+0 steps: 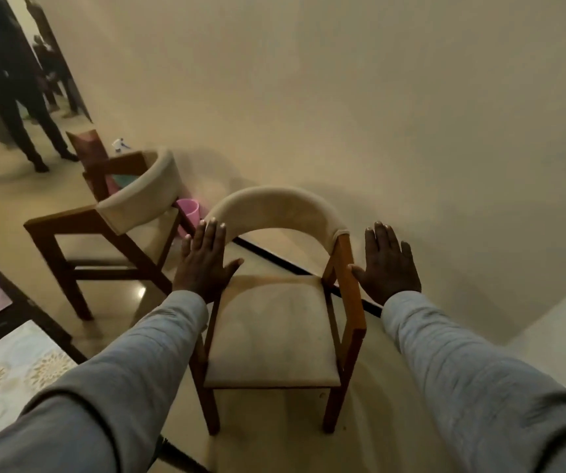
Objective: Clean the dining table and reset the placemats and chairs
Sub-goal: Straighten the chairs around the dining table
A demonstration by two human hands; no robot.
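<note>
Beside near chair [268,322]: second chair [104,230], pink bucket [188,213] | left hand [203,264], right hand [389,264] fingers spread wide, holding nothing

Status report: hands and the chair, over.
Left hand, right hand open, flanking the beige-cushioned wooden armchair. Nothing held. Second matching armchair stands left.

- No legible text, label, brand, number or sign appears anywhere in the head view.
- The patterned placemat [8,373] at lower left bears only floral ornament, no lettering.
- The spray bottle [120,145] is too small and blurred to read.
</note>
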